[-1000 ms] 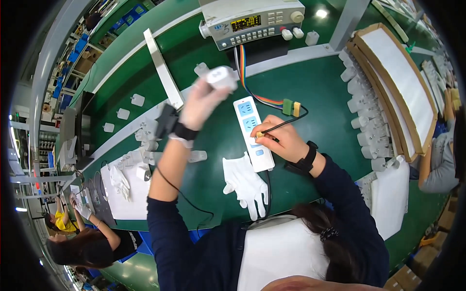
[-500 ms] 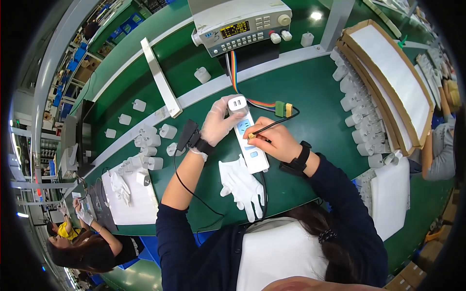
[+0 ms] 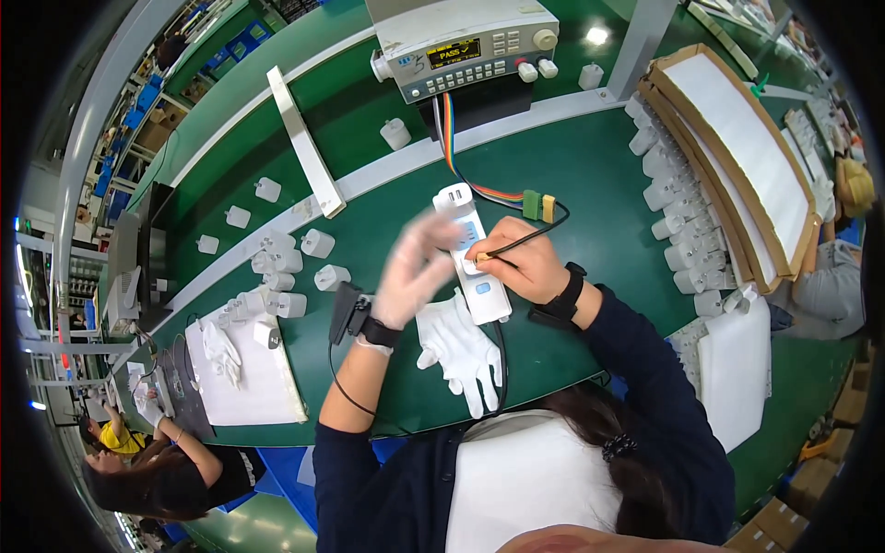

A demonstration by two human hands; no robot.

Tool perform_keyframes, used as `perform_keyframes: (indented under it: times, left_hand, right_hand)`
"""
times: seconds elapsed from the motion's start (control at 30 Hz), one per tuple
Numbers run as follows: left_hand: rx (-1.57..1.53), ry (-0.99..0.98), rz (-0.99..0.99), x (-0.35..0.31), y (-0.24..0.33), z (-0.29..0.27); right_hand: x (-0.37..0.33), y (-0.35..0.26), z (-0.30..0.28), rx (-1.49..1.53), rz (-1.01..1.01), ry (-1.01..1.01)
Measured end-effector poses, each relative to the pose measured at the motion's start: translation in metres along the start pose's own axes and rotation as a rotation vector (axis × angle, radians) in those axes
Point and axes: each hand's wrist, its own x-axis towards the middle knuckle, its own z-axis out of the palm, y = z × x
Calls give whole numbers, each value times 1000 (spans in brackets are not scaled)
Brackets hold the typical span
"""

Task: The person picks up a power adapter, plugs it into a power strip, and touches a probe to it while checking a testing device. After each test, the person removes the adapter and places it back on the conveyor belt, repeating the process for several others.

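A white power strip (image 3: pixel 486 306) lies lengthwise before me on the green table. At its far end is a white block (image 3: pixel 454 195) with two slots. My left hand (image 3: pixel 415 272), in a thin translucent glove and blurred by motion, is beside the strip's left edge. Its thumb and fingers look apart, with nothing seen between them. My bare right hand (image 3: pixel 525 265) pinches a small yellowish plug (image 3: pixel 483 258) on a black cable (image 3: pixel 535 238), held over the middle of the strip. This cable loops back to a yellow and green connector (image 3: pixel 532 205). Near both hands lies a white glove (image 3: pixel 458 348).
A bench test instrument (image 3: pixel 470 51) stands at the back, with a rainbow ribbon cable (image 3: pixel 447 129) running down from it. Several white chargers (image 3: pixel 318 243) stand at left, more in rows at right beside cardboard trays (image 3: pixel 737 157). A co-worker (image 3: pixel 166 470) sits far left.
My left hand has drawn back from the white block at the strip's far end, toward me and left. The instrument's display has changed. My right hand still pinches the plug in nearly the same place.
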Motion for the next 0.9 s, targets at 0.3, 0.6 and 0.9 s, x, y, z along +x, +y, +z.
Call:
perform_keyframes:
  times: [0.3,0.6,0.9]
  left_hand:
    - [295,-156,250,-30,-14,29]
    - [265,-198,28,-29,54,15]
    - [379,-122,-7,-56,19,-40]
  right_hand:
    - [46,0,-8,0,12,220]
    - [28,-36,-4,255,24,134]
    - [70,-29,-24,554,18,407]
